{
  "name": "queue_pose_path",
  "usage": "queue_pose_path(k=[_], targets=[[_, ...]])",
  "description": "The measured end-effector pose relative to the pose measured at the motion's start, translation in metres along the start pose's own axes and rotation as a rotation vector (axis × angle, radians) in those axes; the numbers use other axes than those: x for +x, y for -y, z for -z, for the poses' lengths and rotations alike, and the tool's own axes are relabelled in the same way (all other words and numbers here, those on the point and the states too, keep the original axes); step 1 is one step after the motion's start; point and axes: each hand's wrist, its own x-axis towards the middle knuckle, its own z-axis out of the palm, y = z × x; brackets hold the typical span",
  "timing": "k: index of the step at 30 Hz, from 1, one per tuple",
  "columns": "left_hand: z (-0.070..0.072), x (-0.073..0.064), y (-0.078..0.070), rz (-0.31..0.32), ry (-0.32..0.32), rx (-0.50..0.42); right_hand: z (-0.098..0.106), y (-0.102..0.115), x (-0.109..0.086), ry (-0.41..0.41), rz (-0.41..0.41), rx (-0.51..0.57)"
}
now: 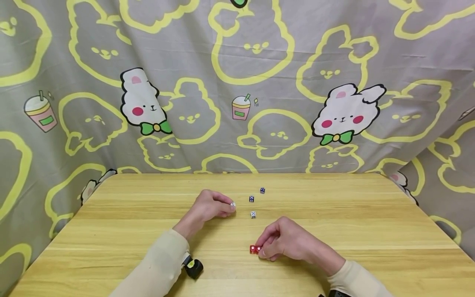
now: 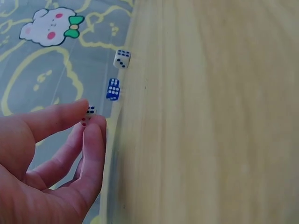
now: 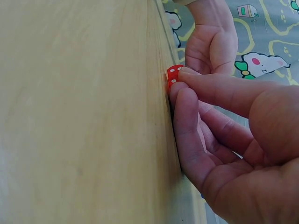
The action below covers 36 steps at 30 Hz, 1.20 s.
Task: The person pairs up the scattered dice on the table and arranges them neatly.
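Red is showing at the fingertips of the right hand [image 1: 283,242], whose thumb and index finger are pinching one red die [image 1: 259,249]; a neighbouring red die [image 1: 252,249] is sitting just to its left on the wooden table [image 1: 130,218], seemingly touching it, and each is showing a single white dot to the head camera; the left hand [image 1: 210,206] is reaching farther forward and is pinching a white die [image 1: 233,204] between thumb and fingertip, its other fingers bending behind; whether that die is touching the wood, I cannot tell; a loose white die [image 1: 253,215] is lying to the right of it, and beyond are lying a nearer blue die [image 1: 251,199] and, slightly to the right, a farther blue die [image 1: 262,190]; cream sleeves [image 1: 154,264] are covering the forearms; behind the table a grey cloth [image 1: 200,62] is hanging, its rabbits showing in yellow outline and white.
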Motion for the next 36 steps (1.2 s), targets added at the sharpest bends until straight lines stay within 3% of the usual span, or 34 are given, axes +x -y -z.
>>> queue_pose_path(k=[16,36], targets=[[-0.013,-0.017,-0.001,-0.040,0.089,-0.046,0.000,0.001,0.001,-0.001,-0.010,-0.016],[-0.032,-0.036,-0.003,-0.063,0.179,0.015,0.002,0.001,0.000,0.009,-0.008,-0.009]])
